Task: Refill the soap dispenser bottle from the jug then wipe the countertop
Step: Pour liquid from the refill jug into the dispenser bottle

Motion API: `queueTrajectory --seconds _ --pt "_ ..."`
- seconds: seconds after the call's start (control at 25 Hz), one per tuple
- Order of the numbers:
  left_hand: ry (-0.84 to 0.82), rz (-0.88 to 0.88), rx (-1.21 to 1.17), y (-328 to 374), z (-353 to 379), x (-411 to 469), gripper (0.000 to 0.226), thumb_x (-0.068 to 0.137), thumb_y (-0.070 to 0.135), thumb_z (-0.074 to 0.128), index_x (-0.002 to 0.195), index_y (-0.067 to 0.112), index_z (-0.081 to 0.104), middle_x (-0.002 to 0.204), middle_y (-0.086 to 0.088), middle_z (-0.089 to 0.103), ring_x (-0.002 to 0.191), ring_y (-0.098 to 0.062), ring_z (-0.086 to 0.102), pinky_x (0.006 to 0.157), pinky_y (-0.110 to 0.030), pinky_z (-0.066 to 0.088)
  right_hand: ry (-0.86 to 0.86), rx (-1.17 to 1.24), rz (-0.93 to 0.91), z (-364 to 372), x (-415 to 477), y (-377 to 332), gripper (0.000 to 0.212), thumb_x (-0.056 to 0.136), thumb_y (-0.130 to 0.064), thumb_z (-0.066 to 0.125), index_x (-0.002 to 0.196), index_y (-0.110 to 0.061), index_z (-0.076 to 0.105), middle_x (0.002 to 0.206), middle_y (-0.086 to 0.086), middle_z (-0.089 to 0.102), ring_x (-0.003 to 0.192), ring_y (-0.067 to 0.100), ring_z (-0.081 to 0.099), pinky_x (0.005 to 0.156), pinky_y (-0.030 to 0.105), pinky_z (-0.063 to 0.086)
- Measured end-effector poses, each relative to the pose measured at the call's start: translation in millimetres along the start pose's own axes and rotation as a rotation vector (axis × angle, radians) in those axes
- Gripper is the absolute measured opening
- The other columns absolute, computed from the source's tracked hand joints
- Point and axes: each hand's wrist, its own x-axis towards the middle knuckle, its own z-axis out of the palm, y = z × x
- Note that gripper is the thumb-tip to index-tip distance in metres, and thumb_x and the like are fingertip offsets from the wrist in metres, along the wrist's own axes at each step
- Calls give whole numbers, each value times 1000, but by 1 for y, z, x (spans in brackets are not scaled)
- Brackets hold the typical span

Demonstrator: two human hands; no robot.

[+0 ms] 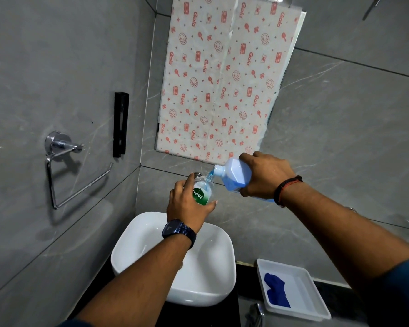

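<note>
My left hand (pixel 187 206) grips a clear soap dispenser bottle (pixel 202 191) with a green Dettol label, held up above the white basin (pixel 137 244). My right hand (pixel 265 175) holds a translucent jug (pixel 236 175) of blue liquid, tipped to the left with its open neck at the bottle's mouth. A thin blue stream runs from the jug into the bottle. A blue cloth (pixel 275 290) lies in a white tray (pixel 316 296) at the lower right.
The dark countertop (pixel 333 287) carries the basin and the tray. A chrome towel ring (pixel 64 166) and a black bracket (pixel 120 123) hang on the grey left wall. A mirror covered with patterned paper (pixel 222 74) is above.
</note>
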Motion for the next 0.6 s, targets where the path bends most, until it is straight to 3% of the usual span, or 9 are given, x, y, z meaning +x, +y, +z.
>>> queueTrajectory --seconds 0.28,0.6 --pt "-4 1 4 1 -1 0 87 52 47 83 127 31 42 118 -2 52 101 -23 51 69 -30 45 -3 2 -5 -1 1 0 76 58 -55 76 121 -30 43 99 0 59 83 20 53 59 29 43" --pt "-7 -6 15 2 -2 2 88 53 48 83 128 30 41 120 -2 51 102 -24 51 69 -30 45 0 -3 -8 -2 4 1 76 57 -55 76 121 -31 42 102 0 60 86 22 56 64 33 49"
